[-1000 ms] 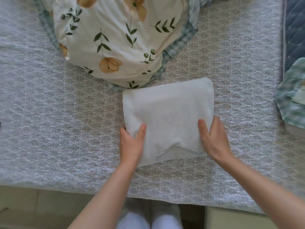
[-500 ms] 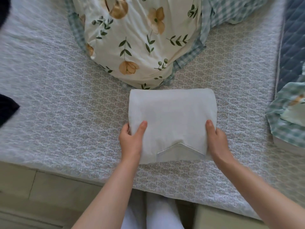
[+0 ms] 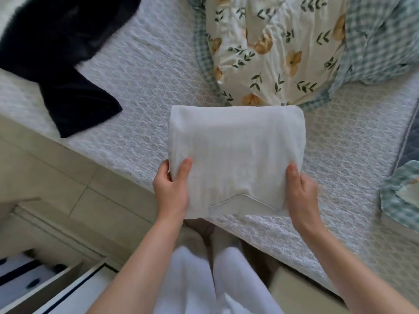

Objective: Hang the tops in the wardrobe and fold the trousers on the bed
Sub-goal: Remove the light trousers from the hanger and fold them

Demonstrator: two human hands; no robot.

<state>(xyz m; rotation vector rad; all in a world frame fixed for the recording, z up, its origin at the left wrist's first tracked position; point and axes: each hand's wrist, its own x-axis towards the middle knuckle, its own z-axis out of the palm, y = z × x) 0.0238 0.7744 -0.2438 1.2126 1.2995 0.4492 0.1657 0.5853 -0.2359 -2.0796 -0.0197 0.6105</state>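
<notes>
Head view: the fingers [image 3: 184,171] of the left hand [image 3: 172,189] pinch the near left corner of the folded white trousers [image 3: 235,155], thumb pressed on top and the rest tucked underneath, out of sight. The right hand [image 3: 301,191] grasps the near right corner the same way, thumb on top. Between the hands the bundle is a neat, thick rectangle with a pointed pocket seam showing along its near edge. That edge overhangs the side of the bed [image 3: 140,87] at the centre of the frame, and the far edge lies just beside the floral duvet [image 3: 272,53] at the upper right. Whether the bundle is lifted clear of the cover or only tipped up at the near edge cannot be told. The folding of this pair looks finished, so the step in hand is probably carrying or placing the bundle. The next move calls for a level two-handed carry, so that the layers do not slide apart, and a flat landing on a bare part of the bed. A black garment [image 3: 68,64] lies spread at the upper left, well apart from the trousers, and it appears not yet dealt with. A checked cloth [image 3: 403,196] sits at the right edge, and an open drawer [image 3: 34,282] shows at the lower left by the floor.
</notes>
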